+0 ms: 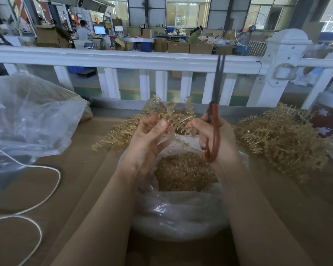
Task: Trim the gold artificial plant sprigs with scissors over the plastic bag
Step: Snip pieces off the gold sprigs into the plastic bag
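Pinching a gold sprig between thumb and fingertips, my left hand holds it just above the open plastic bag, while the thumb of my right hand touches the sprig's other end. The right fingers are curled round the red handles of the scissors, whose dark blades point straight up, away from me, nearly together and clear of the sprig. The sprig lies roughly crosswise between the hands, its long axis left to right, with small side branches sticking upward. I judge it light, springy and prickly, likely to flex rather than snap, so the bare stem is the place to hold. Below, the bag holds gold trimmings. Piles of sprigs lie on the brown counter, one behind the hands, a larger one on the right.
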Tool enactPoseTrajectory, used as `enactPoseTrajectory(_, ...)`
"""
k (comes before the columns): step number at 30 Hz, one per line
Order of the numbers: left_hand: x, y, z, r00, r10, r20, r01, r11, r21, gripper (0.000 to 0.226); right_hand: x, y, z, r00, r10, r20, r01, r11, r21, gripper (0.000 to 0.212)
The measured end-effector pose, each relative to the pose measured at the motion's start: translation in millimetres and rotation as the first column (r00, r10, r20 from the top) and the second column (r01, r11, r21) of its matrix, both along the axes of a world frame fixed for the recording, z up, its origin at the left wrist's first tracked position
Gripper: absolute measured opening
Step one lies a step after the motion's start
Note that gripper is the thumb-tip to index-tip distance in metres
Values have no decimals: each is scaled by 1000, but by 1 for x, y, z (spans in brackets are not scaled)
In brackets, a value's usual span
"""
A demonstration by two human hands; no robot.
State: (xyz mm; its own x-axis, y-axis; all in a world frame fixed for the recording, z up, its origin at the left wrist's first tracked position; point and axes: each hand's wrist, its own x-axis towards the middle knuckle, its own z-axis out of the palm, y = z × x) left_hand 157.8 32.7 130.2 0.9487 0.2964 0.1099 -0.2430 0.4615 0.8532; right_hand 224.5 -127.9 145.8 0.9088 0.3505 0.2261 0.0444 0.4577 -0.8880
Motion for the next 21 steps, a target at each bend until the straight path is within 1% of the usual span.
enactPoseTrajectory(2,0,0,-1,996,-76,-43,77,997,17,113,1,1,-1,1000,11,-18,-9,997,74,20)
enactPoseTrajectory(3,-1,-1,0,991,-114,-64,118,991,57,113,2,2,-1,999,15,-29,-12,995,97,21)
enactPoseTrajectory(4,-1,-3,0,986,-144,-81,153,981,123,108,2,3,-1,999,19,-35,-16,994,106,20)
enactPoseTrajectory(5,-1,-5,-1,982,-165,-92,181,964,197,94,1,4,0,999,21,-34,-17,995,98,20)
enactPoseTrajectory(6,0,-7,-2,980,-173,-95,192,949,251,75,0,4,0,999,17,-28,-15,997,78,19)
enactPoseTrajectory(7,1,-9,-3,981,-170,-92,189,945,268,58,-1,5,0,1000,10,-17,-9,999,50,19)
enactPoseTrajectory(10,1,-11,-4,991,-113,-69,126,964,233,28,-4,6,2,1000,-21,19,22,999,-47,19)
enactPoseTrajectory(12,2,-10,-5,992,-113,-52,121,973,195,9,-5,6,3,997,-53,55,59,992,-115,21)
enactPoseTrajectory(13,2,-9,-5,992,-117,-50,124,975,183,6,-4,6,3,994,-71,79,83,985,-154,21)
enactPoseTrajectory(15,4,-7,-6,992,-108,-59,116,978,173,9,-1,6,0,984,-111,139,142,961,-236,22)
enactPoseTrajectory(18,4,-7,-6,993,-93,-77,102,986,128,12,2,8,-3,955,-165,248,249,898,-362,21)
enactPoseTrajectory(21,3,-8,-5,991,-107,-86,115,988,99,15,5,9,-5,930,-196,311,314,862,-398,22)
